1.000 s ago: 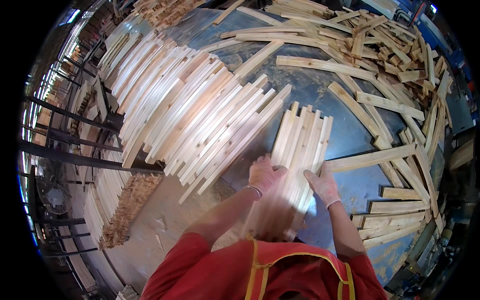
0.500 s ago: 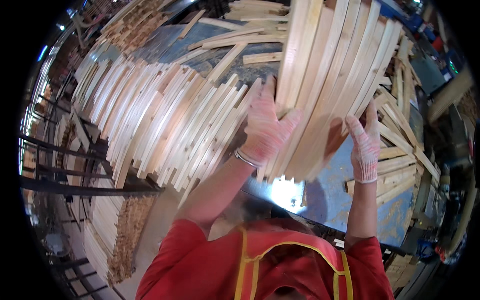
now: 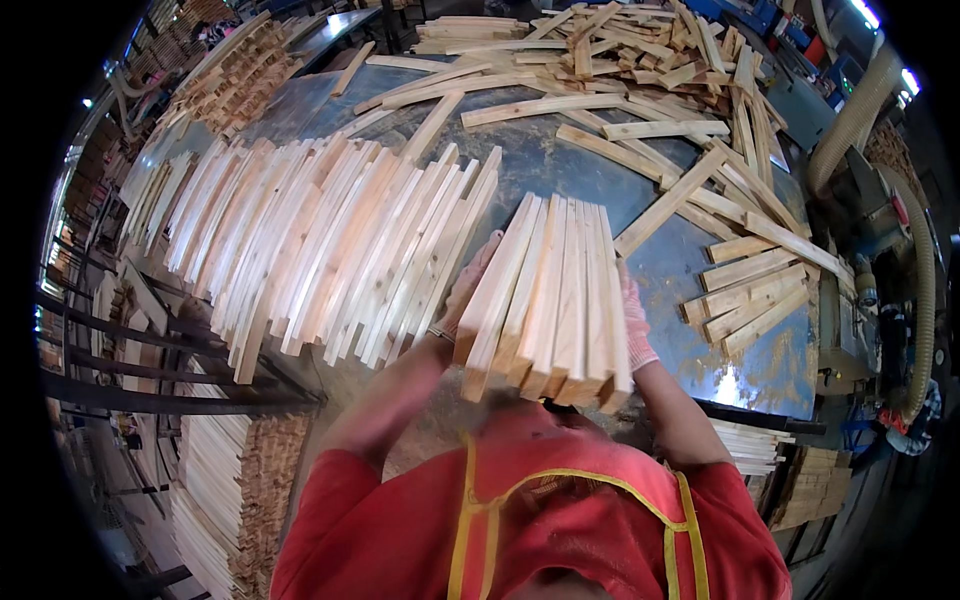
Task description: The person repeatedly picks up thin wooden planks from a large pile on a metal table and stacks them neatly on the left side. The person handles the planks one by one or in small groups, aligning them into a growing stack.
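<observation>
A bundle of pale wooden strips [image 3: 545, 290] is squeezed sideways between my two gloved hands, its cut ends tipped toward my chest. My left hand [image 3: 470, 287] presses the bundle's left side, its fingers partly hidden behind the wood. On the opposite side my right hand [image 3: 634, 318] lies along the outermost strip, with most fingers out of sight. Just left of my left hand, a long row of similar strips [image 3: 330, 240] lies side by side, their near ends uneven.
A blue-grey metal table [image 3: 540, 160] carries a heap of loose strips [image 3: 640, 50] at the back. Several short pieces [image 3: 755, 290] lie at the right. Stacked wood [image 3: 240, 75] stands far left, with dark metal bars [image 3: 130, 380] below. A ribbed hose [image 3: 855, 115] hangs at right.
The bundle has come down and closer to my body, turning from steeply raised to tipped toward me. My right hand has moved left and in against its side; the left has shifted slightly left.
</observation>
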`<control>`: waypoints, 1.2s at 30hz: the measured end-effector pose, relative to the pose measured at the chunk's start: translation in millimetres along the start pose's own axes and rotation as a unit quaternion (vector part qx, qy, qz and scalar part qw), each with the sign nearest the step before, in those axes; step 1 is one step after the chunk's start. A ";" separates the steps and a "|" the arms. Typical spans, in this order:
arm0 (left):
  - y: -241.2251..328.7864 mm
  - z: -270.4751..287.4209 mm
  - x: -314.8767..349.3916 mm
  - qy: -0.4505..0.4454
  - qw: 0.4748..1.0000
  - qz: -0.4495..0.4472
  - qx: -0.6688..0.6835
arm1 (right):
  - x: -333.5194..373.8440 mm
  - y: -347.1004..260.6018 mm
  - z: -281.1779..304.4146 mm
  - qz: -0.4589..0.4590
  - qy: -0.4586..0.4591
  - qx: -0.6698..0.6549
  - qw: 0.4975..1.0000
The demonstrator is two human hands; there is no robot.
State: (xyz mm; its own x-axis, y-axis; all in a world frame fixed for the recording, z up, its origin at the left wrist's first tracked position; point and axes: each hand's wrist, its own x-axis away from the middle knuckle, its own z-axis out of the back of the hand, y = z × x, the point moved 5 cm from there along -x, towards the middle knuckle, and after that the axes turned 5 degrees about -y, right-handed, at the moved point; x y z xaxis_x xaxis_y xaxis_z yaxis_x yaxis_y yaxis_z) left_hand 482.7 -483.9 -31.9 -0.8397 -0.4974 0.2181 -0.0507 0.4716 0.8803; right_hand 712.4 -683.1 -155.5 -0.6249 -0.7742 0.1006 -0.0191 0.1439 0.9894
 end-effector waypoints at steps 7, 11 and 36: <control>-39.0 60.1 -1.6 -0.093 0.587 0.020 -0.804 | 20.7 28.7 56.0 0.173 -0.113 -0.784 0.585; -75.4 101.9 -15.8 -0.126 0.605 0.048 -0.785 | 15.2 38.8 46.2 0.243 -0.087 -0.826 0.501; 116.7 153.1 0.7 0.233 0.711 0.098 -0.656 | -75.5 131.8 231.0 0.321 -0.250 -0.913 -0.024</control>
State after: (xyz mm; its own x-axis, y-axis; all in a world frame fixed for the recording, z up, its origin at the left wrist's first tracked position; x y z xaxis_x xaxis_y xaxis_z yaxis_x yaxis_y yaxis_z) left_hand 393.4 -317.7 6.5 -0.4755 -0.8469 0.2381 0.8476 -0.3686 0.3817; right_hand 576.8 -463.4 -56.8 0.0409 -0.8230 0.5665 -0.1867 -0.5633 -0.8049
